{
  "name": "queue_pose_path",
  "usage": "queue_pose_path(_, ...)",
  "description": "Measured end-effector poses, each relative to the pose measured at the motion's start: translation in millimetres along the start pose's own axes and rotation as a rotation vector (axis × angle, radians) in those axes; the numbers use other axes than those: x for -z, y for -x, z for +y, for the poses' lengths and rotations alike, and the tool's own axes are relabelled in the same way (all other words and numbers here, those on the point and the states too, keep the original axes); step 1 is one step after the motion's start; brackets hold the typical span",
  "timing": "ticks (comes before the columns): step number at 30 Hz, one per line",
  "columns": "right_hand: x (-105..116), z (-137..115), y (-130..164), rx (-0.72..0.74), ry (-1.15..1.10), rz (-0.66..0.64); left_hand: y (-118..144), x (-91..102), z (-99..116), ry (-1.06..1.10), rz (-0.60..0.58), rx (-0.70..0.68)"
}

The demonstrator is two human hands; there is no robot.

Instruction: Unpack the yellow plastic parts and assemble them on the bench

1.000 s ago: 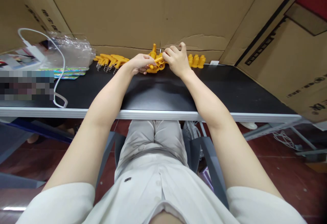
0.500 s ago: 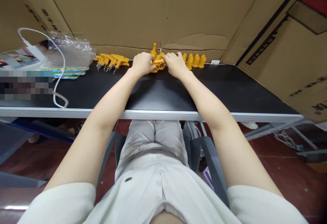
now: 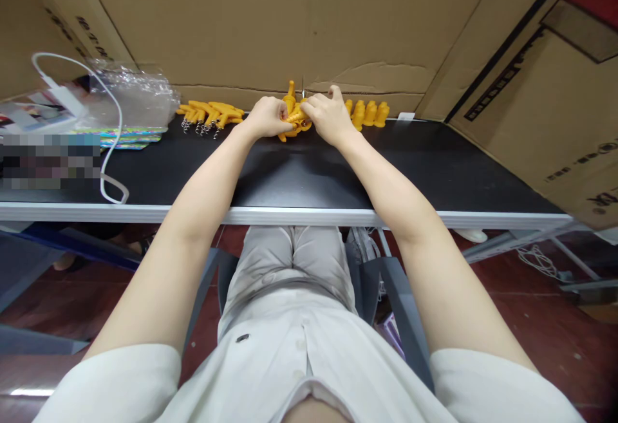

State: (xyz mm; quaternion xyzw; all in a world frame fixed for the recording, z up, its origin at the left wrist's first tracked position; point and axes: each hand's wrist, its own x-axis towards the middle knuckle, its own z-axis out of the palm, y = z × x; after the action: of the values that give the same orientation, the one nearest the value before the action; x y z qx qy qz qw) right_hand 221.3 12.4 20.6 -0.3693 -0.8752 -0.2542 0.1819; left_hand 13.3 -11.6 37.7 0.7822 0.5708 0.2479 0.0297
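Observation:
At the back of the table my left hand [image 3: 268,118] is closed on the left end of a yellow plastic piece [image 3: 295,116]. My right hand [image 3: 330,115] pinches its other end, with one finger raised. Which part of a corkscrew this is, I cannot make out. More yellow plastic parts [image 3: 290,97] lie beneath and behind it, partly covered by my hands. To the left lies a group of yellow-handled corkscrews [image 3: 212,112], their metal spirals pointing toward me. Several yellow bottle-shaped sleeves [image 3: 370,114] stand in a row to the right of my right hand.
A cardboard wall [image 3: 309,24] rises directly behind the black tabletop [image 3: 309,185]. Clear plastic bags [image 3: 140,91], colourful packets [image 3: 132,138] and a white cable [image 3: 112,104] lie at the left. A large carton [image 3: 555,101] stands at the right.
The held yellow piece has tilted, its right end now higher. My left hand has shifted slightly left, and a finger of my right hand has lifted.

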Motion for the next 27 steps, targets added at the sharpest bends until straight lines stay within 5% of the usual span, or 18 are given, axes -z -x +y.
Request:
queue_pose_path(9,-0.6,1.5,0.2,0.040,0.010,0.023,8.8,6.7,4.4,0.105,-0.053,0.033)
queue_pose_path(18,0.0,0.6,-1.5,0.114,0.026,0.029,11.3,11.2,-2.0,0.258,-0.250,0.107)
queue_pose_path(27,0.7,18.5,7.9,-0.059,-0.094,0.009,20.6,-7.4,38.1,-0.122,0.135,0.065)
